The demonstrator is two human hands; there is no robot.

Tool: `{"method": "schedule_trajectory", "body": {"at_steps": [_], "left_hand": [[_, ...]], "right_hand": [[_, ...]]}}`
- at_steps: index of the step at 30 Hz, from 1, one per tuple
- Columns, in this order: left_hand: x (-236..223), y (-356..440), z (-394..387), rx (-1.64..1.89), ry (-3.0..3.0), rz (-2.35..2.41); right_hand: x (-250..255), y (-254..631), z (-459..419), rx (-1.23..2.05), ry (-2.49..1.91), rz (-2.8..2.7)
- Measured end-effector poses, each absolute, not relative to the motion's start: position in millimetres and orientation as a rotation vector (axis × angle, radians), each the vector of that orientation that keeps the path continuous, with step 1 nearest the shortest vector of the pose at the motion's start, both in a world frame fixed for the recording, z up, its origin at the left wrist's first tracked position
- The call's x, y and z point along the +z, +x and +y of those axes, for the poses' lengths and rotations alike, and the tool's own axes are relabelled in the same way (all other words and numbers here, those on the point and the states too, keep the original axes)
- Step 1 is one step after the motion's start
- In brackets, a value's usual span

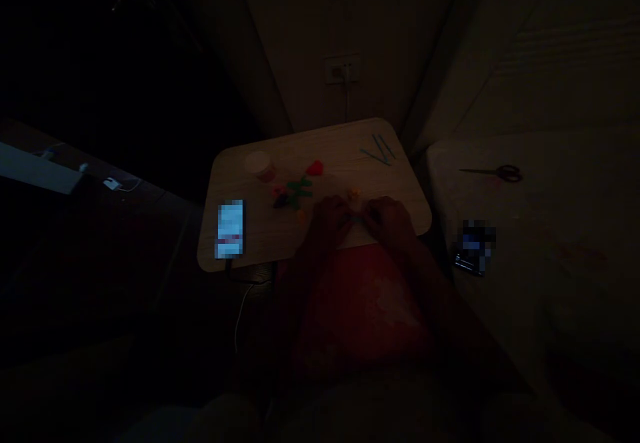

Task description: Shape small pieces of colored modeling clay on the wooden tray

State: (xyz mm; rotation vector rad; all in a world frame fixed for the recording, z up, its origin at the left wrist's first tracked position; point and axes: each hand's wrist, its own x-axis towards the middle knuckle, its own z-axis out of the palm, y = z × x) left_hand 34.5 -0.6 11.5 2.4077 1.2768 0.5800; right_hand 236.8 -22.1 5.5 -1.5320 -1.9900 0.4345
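Observation:
The scene is very dark. My left hand [331, 220] and my right hand [390, 220] rest close together at the near edge of a small wooden table [340, 143], fingers closed and fingertips nearly meeting. A small bluish-green piece [357, 218] shows faintly between the fingertips; its kind is unclear. Just beyond lies a small yellow-orange piece [354, 194]. To the left of my left hand lie several green pieces [300, 187], a dark lump [281, 201] and an orange piece [301, 216]. A red lump [315, 168] sits farther back.
A lit phone [230, 230] with a cable lies at the table's left. A pale round tub [259, 163] stands at the back left, thin blue-green strips [377, 150] at the back right. Scissors [500, 173] and a dark object [474, 248] lie on the pale surface to the right.

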Motion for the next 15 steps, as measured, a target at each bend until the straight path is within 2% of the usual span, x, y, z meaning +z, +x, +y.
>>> {"method": "schedule_trajectory", "body": {"at_steps": [6,15], "left_hand": [[6.2,30.5,1.0,0.729,2.291,1.219],[3.7,28.2,-2.4,0.966,2.046,1.149]], "right_hand": [[2.5,245.9,-26.5,0.535,-1.469,-1.546],[4.3,246.5,-29.3,0.617,-1.458,-1.485]]}}
